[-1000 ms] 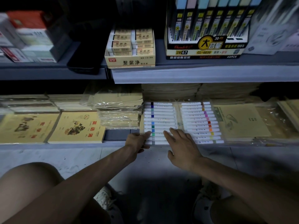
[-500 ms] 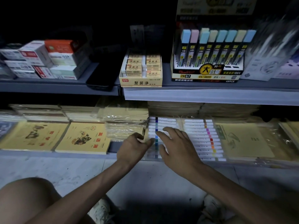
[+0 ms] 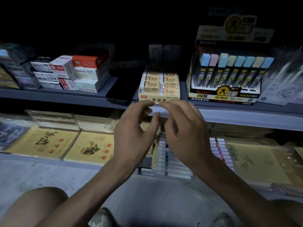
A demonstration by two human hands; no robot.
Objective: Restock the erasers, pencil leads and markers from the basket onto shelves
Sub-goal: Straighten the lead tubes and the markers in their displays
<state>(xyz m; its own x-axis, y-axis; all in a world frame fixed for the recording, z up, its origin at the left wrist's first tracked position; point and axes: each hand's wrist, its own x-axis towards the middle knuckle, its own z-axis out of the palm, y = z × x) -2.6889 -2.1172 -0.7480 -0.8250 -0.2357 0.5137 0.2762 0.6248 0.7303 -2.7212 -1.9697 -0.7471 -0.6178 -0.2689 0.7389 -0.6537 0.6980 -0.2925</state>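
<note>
entry: fingers (image 3: 142,104) of left hand (image 3: 132,138) and right hand (image 3: 185,133) are hovering loosely curled, tips nearly meeting, pinching nothing that shows.
just beyond the fingertips: eraser box (image 3: 144,97) is sitting at the upper shelf (image 3: 246,118) lip.
under the palms: marker packs (image 3: 165,158) are lying flat on the lower shelf.
right of the fingers: pencil lead display (image 3: 229,79) is standing upright.
handling note, judged: likely squaring the eraser box; fingers should be taking both front corners and pushing evenly, staying clear of the display.
</note>
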